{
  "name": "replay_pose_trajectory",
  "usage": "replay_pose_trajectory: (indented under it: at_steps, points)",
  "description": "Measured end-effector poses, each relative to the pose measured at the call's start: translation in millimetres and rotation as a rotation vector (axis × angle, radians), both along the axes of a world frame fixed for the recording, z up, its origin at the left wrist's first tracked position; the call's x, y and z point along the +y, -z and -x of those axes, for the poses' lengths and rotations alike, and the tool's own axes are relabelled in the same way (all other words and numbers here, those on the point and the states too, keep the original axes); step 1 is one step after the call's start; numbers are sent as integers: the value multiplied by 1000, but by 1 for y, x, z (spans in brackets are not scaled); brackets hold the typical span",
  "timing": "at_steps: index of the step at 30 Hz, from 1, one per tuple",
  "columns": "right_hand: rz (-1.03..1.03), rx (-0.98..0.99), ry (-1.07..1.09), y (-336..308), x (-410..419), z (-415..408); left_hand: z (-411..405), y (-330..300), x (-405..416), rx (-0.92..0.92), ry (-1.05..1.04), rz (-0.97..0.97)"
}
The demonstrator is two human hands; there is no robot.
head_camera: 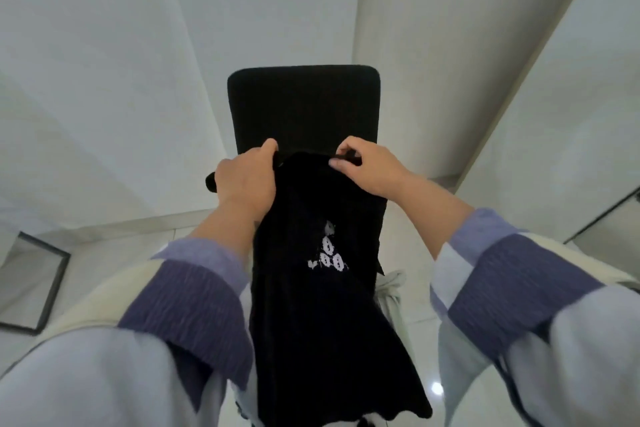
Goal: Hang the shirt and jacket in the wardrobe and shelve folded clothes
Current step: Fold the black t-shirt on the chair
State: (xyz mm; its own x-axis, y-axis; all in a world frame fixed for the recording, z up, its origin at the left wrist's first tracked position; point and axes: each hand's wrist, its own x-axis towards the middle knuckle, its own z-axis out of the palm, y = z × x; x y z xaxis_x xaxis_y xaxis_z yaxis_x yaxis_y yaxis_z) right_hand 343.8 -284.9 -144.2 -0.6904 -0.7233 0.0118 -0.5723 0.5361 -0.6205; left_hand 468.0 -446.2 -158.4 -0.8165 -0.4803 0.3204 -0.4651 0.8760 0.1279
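Shirt [322, 288] hangs at centre, between both forearms. Left hand [247, 180] holds its top edge at the left corner; right hand [367, 166] pinches the top edge at the right corner. Chair back [304, 107] stands directly behind the shirt, beyond the hands. A cloth [391, 291] lies just right of the shirt, partly hidden behind it. Frame [31, 288] lies on the floor [104, 253] at far left, well apart from the chair.
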Motion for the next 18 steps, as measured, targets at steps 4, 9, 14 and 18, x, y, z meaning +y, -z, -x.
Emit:
replay_pose_trajectory:
  at_steps: [4, 9, 14, 18]
  points:
    - [-432, 280, -106, -43, 19, -13, -19, -46, -1, 92, 13, 64]
    - [-344, 428, 114, -94, 37, -11, -38, -109, -3, 135, -45, 144]
    - [-19, 238, 301, -129, 55, -3, -58, -157, -15, 243, -153, 214]
    - [264, -38, 258, -165, 62, -5, -70, -188, -20, 312, -188, 147]
